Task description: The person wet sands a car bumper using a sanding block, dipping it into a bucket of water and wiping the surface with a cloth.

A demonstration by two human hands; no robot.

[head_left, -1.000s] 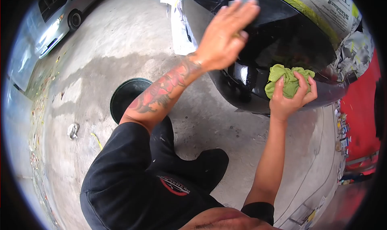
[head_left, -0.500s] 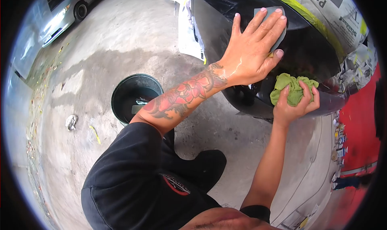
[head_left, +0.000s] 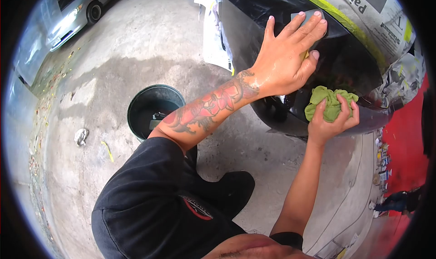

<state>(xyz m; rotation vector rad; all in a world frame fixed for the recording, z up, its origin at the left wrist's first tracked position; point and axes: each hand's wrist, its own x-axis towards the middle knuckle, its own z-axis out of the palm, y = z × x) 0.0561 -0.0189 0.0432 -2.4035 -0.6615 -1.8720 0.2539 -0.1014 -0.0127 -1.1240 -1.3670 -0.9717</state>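
My left hand (head_left: 288, 54), on the tattooed arm, presses a grey sheet of sandpaper (head_left: 323, 29) against a glossy black car panel (head_left: 352, 54). Its fingers are stretched over the sheet, covering most of it. A small yellow bit shows between thumb and forefinger; what it belongs to is hidden. Lower right, my right hand (head_left: 334, 123) is closed around a crumpled green cloth (head_left: 330, 102) at the panel's lower part. Water glistens on the back of my left hand.
A dark bucket (head_left: 132, 111) stands on the concrete floor, left of my forearm. Newspaper (head_left: 393, 36) and yellow-green tape (head_left: 359, 27) mask the panel's upper edge. A silver car (head_left: 75, 20) is at the upper left. Small cans (head_left: 383, 161) line the right side, near a person's dark trousers (head_left: 394, 202).
My left hand and the sandpaper appear slightly lower and to the right. My right hand keeps its grip on the cloth. The view has shifted a little, and the dark trousers at right have moved.
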